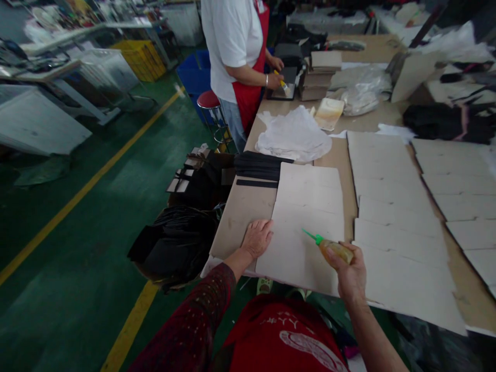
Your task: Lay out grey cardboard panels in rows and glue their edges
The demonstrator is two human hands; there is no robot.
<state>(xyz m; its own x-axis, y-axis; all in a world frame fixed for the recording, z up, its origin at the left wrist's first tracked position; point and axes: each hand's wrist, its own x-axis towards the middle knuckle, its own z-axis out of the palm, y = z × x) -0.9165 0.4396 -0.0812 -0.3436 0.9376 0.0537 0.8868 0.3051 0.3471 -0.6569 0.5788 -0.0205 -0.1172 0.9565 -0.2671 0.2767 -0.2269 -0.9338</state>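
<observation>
My right hand [349, 271] is closed around a small glue bottle [333, 249] with a green nozzle, its tip pointing left over a pale cardboard sheet [306, 217]. My left hand [256, 237] lies flat with fingers together on the left edge of that sheet, pressing it down near the table's front edge. More pale sheets [391, 206] lie overlapped in rows to the right. Black strips [258, 166] are stacked just beyond the sheet.
A co-worker in a white shirt and red apron [236, 57] stands at the table's far left, hands on a black tray. White crumpled sheeting [294, 135] and clear plastic bags [360, 90] lie beyond. Black bags [174, 243] and a red stool [209, 101] stand on the green floor at left.
</observation>
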